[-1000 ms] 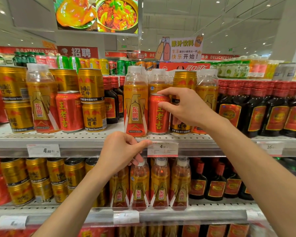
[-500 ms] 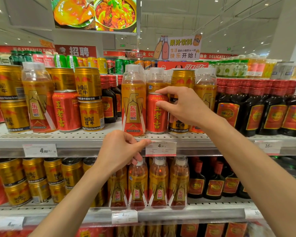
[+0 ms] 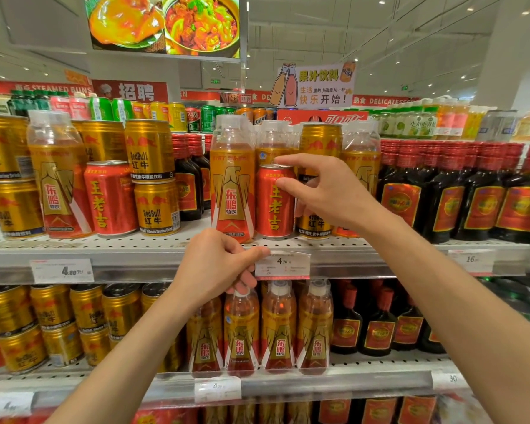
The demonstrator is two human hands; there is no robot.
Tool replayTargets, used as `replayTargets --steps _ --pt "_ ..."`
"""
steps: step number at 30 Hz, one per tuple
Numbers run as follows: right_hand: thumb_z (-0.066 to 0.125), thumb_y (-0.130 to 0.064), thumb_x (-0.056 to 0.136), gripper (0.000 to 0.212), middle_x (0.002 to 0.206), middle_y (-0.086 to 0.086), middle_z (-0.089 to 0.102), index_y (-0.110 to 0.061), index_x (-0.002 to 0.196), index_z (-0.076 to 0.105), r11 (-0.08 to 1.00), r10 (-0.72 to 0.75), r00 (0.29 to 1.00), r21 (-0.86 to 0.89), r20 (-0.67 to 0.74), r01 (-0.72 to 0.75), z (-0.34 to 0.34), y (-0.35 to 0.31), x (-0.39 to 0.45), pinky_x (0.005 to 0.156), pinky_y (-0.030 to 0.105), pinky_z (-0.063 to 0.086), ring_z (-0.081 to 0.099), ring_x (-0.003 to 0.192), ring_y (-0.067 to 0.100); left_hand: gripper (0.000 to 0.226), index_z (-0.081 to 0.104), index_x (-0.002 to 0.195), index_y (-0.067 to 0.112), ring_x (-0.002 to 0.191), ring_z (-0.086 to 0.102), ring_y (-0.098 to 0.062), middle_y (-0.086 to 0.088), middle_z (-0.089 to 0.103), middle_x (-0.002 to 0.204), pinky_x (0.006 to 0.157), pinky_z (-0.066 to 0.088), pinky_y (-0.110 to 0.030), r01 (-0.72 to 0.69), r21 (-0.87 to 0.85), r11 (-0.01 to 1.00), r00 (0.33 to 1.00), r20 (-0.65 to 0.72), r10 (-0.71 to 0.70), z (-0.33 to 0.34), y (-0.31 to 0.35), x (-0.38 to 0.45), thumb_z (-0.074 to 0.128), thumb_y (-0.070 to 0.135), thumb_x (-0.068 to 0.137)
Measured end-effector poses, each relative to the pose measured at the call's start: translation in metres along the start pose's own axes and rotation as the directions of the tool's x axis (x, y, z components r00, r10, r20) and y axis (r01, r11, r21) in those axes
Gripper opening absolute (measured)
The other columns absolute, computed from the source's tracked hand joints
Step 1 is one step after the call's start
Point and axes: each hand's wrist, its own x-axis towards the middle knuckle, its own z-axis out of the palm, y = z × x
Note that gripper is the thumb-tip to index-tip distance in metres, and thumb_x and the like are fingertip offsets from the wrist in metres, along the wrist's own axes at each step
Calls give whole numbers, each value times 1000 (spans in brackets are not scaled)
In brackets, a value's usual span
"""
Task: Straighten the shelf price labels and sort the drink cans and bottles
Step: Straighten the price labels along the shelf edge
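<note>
Presently, upper shelf (image 3: pixel 110 249), front edge: one price label (image 3: pixel 283 265) reading 4.20, pinched at its left end between thumb and fingers of the left hand (image 3: pixel 214 266); label sits slightly tilted in the rail. Directly above it on the shelf: one red can (image 3: pixel 274 201), upright, held at its upper right side by thumb and forefinger of the right hand (image 3: pixel 328 191), other fingers loosely spread. Just left of the can, touching it: one orange bottle (image 3: pixel 231 182). Just right: stacked gold cans (image 3: pixel 318 142), partly hidden by the hand. Further right: dark bottles (image 3: pixel 453 194) in rows.
</note>
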Motion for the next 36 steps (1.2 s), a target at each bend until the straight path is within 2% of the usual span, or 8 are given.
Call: replayTargets --steps 3,7,9,14,17,29,33,36 --pt "65 -26 99 35 102 -11 71 -17 133 63 998 -18 988 56 -153 27 -14 2 -3 55 24 60 71 56 10 43 77 67 4 53 75 -23 -7 76 58 39 45 -16 -4 -4 1000 1000 1 4 0 0 0 78 41 88" --pt "66 -26 98 24 112 -5 68 -18 121 67 996 -84 915 4 -395 94 -31 9 1 60 37 60 68 63 21 43 77 68 3 51 73 -19 -7 76 58 37 43 -15 7 -1 1000 1000 -3 -7 0 1 -1 78 41 89" --pt "67 -28 96 30 120 -7 60 -18 125 65 996 -91 893 -26 -440 89 -35 13 4 67 37 60 65 67 17 43 77 68 2 49 72 -17 -8 76 58 37 42 -14 10 -1 1000 1000 -3 -10 0 2 -2 78 41 88" --pt "65 -40 96 58 143 -11 48 -30 149 44 997 14 949 -68 -315 -37 -42 19 10 88 32 60 74 85 16 41 77 67 5 52 74 -20 -6 76 58 39 44 -14 5 4 1000 1000 -4 -5 -1 3 -4 78 41 88" --pt "66 -38 97 52 139 -8 54 -30 147 48 994 102 976 -11 -194 -106 -46 21 14 64 16 58 72 60 9 41 76 66 6 51 74 -20 -5 76 57 39 45 -14 -3 5 1000 1000 -7 3 -1 3 -5 78 40 88" --pt "69 -36 96 46 136 -3 53 -23 138 56 997 83 977 21 -197 -80 -45 23 17 55 13 52 66 64 1 41 76 66 8 50 74 -18 -4 76 57 37 42 -13 -6 24 1000 1000 -9 6 -1 5 -5 77 42 88" --pt "66 -42 96 48 136 -8 53 -27 140 55 997 70 977 -25 -203 -76 -42 26 16 75 27 59 66 99 25 40 76 66 8 50 73 -17 -4 76 58 38 43 -12 -9 32 999 1000 -11 10 -1 5 -6 77 41 89" --pt "64 -44 96 50 135 -10 53 -29 142 54 997 64 975 -37 -212 -73 -42 26 15 82 38 61 68 97 25 38 76 68 6 49 72 -20 -5 76 57 41 47 -15 -23 23 999 1000 4 23 1 7 -6 75 36 92"
